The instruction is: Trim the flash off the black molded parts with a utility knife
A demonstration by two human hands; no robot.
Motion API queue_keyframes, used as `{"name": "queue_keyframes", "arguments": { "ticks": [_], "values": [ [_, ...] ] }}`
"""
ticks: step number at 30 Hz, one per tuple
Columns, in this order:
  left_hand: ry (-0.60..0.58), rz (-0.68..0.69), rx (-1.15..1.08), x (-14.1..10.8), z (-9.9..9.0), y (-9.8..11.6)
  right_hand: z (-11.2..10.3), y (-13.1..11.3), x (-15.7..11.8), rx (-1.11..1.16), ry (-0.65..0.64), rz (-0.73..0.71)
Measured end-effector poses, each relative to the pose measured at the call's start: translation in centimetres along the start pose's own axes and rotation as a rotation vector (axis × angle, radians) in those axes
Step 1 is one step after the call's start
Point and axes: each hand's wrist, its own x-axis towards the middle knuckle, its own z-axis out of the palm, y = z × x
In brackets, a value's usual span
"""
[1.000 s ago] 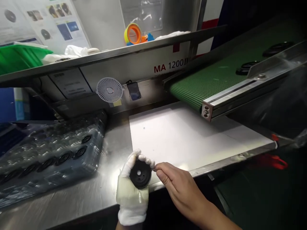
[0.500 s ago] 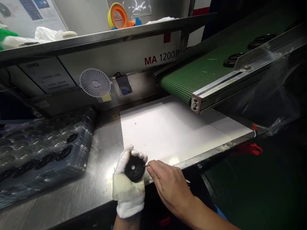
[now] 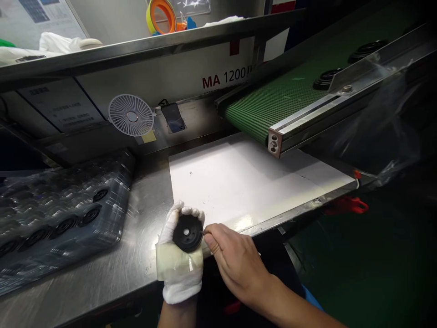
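At the counter [image 3: 99,273], the disc [image 3: 192,240] clasped by left grip [image 3: 179,257] should be steadied; thin item [image 3: 203,233] pinched by right grip [image 3: 235,255] is indistinct

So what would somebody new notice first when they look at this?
Probably the white-gloved left hand holding a black disc at lower centre, with the bare right hand at the disc's edge. Next, perhaps the green conveyor belt at upper right, and the orange-and-yellow ring on the shelf above.

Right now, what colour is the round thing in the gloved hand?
The round thing is black; the head view shows it best.
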Motion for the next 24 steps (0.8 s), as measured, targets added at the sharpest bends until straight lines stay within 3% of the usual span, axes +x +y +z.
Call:
{"name": "queue_keyframes", "arguments": {
  "ticks": [10,17,19,21,24],
  "values": [
    [-0.066,0.198,-0.027,1.0,-0.8,-0.5,1.6,-0.6,-0.4,-0.131,0.039,-0.028],
    [0.008,0.184,0.030,0.4,-1.1,-0.7,1.3,-0.5,-0.2,-0.113,0.025,-0.041],
    [-0.014,0.125,0.096,0.0,-1.3,-0.3,1.3,-0.4,-0.3,-0.095,0.020,-0.046],
    [-0.053,-0.017,0.134,-0.4,-1.6,0.5,1.2,-0.2,-0.4,-0.075,0.019,-0.049],
    [-0.082,-0.160,0.090,-0.6,-1.7,1.4,1.1,-0.1,-0.3,-0.063,0.009,-0.063]
  ]
}}
